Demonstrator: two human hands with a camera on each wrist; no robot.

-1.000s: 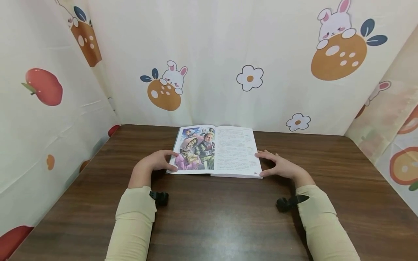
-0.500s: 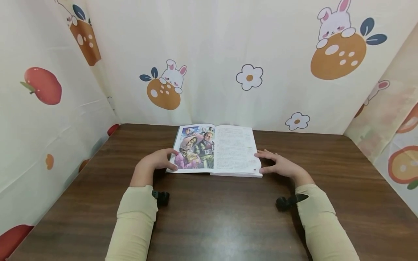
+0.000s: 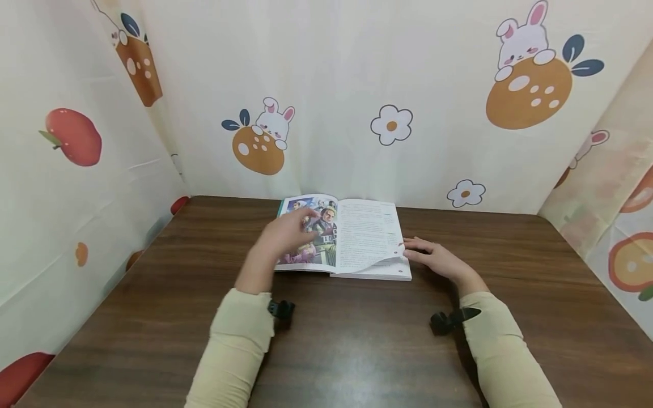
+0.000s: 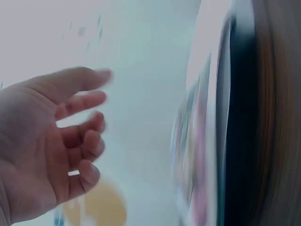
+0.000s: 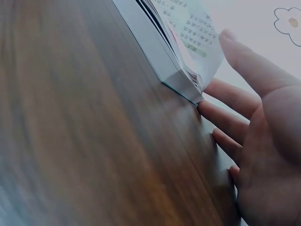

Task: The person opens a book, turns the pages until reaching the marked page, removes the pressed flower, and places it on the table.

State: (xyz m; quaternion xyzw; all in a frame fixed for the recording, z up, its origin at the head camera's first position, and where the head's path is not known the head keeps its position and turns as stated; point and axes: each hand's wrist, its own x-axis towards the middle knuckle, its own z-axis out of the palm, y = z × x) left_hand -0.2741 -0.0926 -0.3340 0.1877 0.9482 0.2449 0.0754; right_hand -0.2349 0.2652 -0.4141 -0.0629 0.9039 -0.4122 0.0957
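Note:
An open book (image 3: pixel 367 226) lies at the back of the table, a colour picture on its left page (image 3: pixel 326 249) and print on its right one. My left hand (image 3: pixel 288 233) is over the left page, holding nothing; its fingers are loosely bent in the left wrist view, apart from the book. At the book's right edge my right hand (image 3: pixel 433 258) pinches a page (image 3: pixel 381 259) whose lower corner bends up off the pages beneath. In the right wrist view my thumb (image 5: pixel 244 56) is at that page's edge, and the fingers (image 5: pixel 225 117) reach to the side of the page block.
The brown wooden table (image 3: pixel 336 340) extends in front of the book and to both sides. A pale curtain (image 3: pixel 331 113) printed with rabbits, fruit and flowers hangs right behind the book and along the sides. Each sleeve cuff carries a small black camera.
My left hand has left the book's left edge and moved right and up over the picture page. The right page's lower corner has lifted at my right hand, which has shifted slightly.

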